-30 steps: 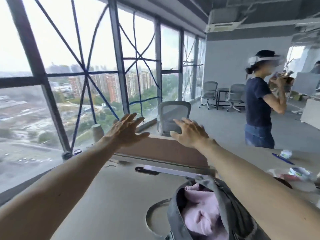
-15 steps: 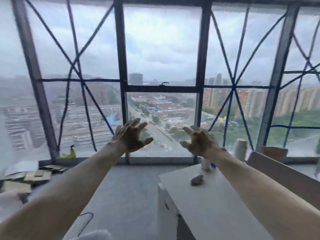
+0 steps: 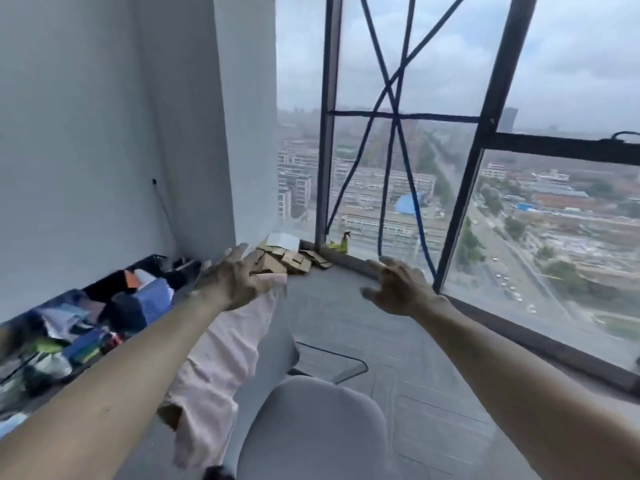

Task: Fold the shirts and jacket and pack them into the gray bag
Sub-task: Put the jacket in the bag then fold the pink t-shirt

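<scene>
A pale pink garment (image 3: 221,355) lies draped below my left arm, hanging down beside a grey chair (image 3: 311,431). My left hand (image 3: 239,275) is stretched out over its far end with fingers spread and holds nothing. My right hand (image 3: 398,289) reaches forward over the floor, fingers loosely spread, also holding nothing. The gray bag is out of view.
A dark bin of mixed colourful items (image 3: 86,320) lies along the white wall at left. Flattened cardboard boxes (image 3: 284,258) are piled in the corner by the window. A black cable (image 3: 332,358) loops on the grey carpet. The window sill (image 3: 519,334) runs along the right.
My view has swung left from the desk and bag past the window to the room's corner. Both arms stay stretched out with hands holding nothing. The pink garment and chair have come into view.
</scene>
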Tool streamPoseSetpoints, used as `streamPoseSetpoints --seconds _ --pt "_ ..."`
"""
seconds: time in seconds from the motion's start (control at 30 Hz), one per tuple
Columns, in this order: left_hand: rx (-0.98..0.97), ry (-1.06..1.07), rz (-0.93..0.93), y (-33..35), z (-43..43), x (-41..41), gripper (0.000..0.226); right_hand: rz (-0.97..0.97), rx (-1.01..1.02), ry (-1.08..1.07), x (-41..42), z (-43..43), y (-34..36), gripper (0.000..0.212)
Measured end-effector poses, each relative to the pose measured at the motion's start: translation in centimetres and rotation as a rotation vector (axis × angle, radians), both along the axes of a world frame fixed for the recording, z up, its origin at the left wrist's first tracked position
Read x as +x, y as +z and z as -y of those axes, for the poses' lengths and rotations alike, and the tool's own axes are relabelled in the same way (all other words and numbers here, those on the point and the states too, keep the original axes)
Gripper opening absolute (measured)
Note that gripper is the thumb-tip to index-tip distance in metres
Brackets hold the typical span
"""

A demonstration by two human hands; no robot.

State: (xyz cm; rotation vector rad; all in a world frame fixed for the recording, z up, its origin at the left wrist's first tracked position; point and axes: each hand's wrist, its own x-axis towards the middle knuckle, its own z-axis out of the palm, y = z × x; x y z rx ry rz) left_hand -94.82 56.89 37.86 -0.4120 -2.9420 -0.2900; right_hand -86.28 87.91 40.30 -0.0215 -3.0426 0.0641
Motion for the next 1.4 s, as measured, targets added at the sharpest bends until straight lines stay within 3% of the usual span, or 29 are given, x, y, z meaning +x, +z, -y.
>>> streamPoseSetpoints --seconds 0.4,0.6,0.83,1.17,1.27,1.4 --pt "-0.129 0.347 0.2 -5.1 9.4 -3.4 0.108 0.182 -0.118 0.307 -13.7 8.2 -7.2 0.063" --pt "-0.168 0.387 0.223 -5.5 8.0 -5.9 0.108 0.259 -0.225 0.361 -19.3 7.7 -10.6 0.062" --pt "-0.194 0.348 0.377 -9.2 7.6 -9.5 0.102 0.401 -0.305 0.36 -24.0 9.3 -15.4 0.06" --pt "-0.069 0.205 0.595 -18.3 10.1 -19.8 0.087 0.747 -0.476 0.076 -26.1 15.3 -28.3 0.063" --pt "0.085 0.107 0.558 -20.0 9.6 -23.2 0.081 0.823 -0.659 -0.083 -26.4 17.5 -31.9 0.066" --pt "0.155 -0.121 0.427 -20.7 7.7 -27.2 0.084 0.881 -1.052 -0.377 -25.8 20.3 -35.4 0.061"
